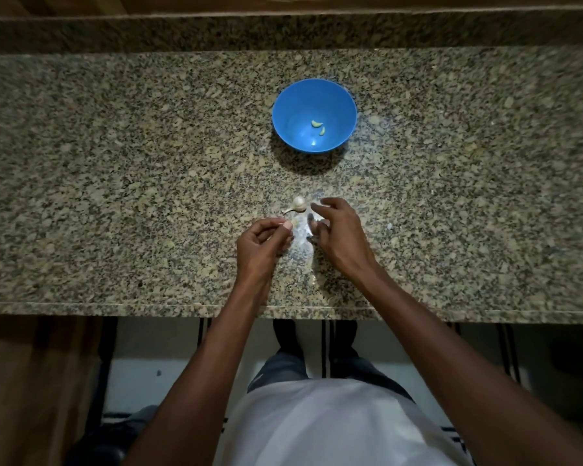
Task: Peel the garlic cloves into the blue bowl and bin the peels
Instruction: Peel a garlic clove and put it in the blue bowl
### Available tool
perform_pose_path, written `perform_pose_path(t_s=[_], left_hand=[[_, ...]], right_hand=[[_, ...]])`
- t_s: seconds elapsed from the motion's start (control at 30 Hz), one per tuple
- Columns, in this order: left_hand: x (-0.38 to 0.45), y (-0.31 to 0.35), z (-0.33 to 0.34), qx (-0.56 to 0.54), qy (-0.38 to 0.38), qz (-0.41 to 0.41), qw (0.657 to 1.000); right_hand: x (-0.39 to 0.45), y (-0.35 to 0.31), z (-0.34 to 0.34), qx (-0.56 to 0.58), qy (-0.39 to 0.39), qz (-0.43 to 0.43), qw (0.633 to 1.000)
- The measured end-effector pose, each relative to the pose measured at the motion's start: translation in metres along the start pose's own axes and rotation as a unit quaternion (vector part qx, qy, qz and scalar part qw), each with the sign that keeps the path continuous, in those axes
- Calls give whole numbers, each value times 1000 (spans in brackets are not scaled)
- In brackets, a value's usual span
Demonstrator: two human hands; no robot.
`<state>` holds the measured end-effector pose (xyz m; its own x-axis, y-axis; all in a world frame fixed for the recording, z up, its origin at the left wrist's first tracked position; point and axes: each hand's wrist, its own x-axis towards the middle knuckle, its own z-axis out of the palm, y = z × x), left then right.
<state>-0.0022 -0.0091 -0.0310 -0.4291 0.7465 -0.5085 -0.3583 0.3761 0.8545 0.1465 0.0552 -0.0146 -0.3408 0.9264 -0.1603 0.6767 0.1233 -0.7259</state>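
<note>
Pinching papery peel, left hand.

the surface is speckled granite, tan and black flecks, polished smooth, with a pale sheen just on the near side of the blue bowl. the blue bowl looks like plastic, smooth and slightly glossy inside, with a soft highlight on its floor. the peeled cloves in the bowl look smooth and faintly waxy. the garlic bulb, nearer than the bowl, wears dry, papery, matt white skin. farther than the bowl, a raised granite ledge shows the same speckled stone, and behind it runs brown wood with a dull finish.
</note>
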Motion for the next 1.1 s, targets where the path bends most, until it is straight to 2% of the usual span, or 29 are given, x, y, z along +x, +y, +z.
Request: perform_pose_path(t_s=[0.07,0.17,0.2,0.27,0.33,0.4,0.47,0.53,0.6,0.63,0.7,0.73,0.77,0.9,1.0,1.1], left_hand=[[0,0,1,2,-1,1,1000],[-2,-1,3,-19,-8,6,1000],[-2,-2,4,-26,-12,8,1000],[-2,-5,8,-30,-22,8,999],[-4,-9,13,-30,-34,9,999],[-7,-10,18,-23,-43,18,999],[-9,-9,22,-1,-50,34,998],[-11,-7,24,16,-68,47,996],[-12,-4,25,31,-82,55,995],[-12,-2,24,42,-79,58,994],[-9,1,19,82,-53,68,993],[-6,2,15,111,-39,79,990],[-3,2,11,143,-24,93,985],[12,-1,1,303,7,166,938],[19,-5,4,409,-23,211,887],[19,-10,7,465,-55,248,848]], right_hand=[[-5,0,-3,8,33,5,999],[-13,-1,-9,46,128,20,990],[-16,-2,-10,75,127,35,988],[-17,-4,-9,188,75,103,974],[-16,-7,-6,347,6,190,919],[-12,-7,-4,448,-12,243,860],[-8,-6,-4,484,-8,264,834],[-5,-2,-6,479,-10,262,838],[-2,3,-13,449,-7,238,861],[1,6,-17,406,3,210,889],[9,15,-25,232,20,132,963],[13,18,-28,122,17,85,989],[17,20,-29,28,8,38,999],[20,23,-21,-159,-36,-81,983],[16,24,-13,-257,-39,-128,957],[13,22,-8,-311,-45,-139,939]])
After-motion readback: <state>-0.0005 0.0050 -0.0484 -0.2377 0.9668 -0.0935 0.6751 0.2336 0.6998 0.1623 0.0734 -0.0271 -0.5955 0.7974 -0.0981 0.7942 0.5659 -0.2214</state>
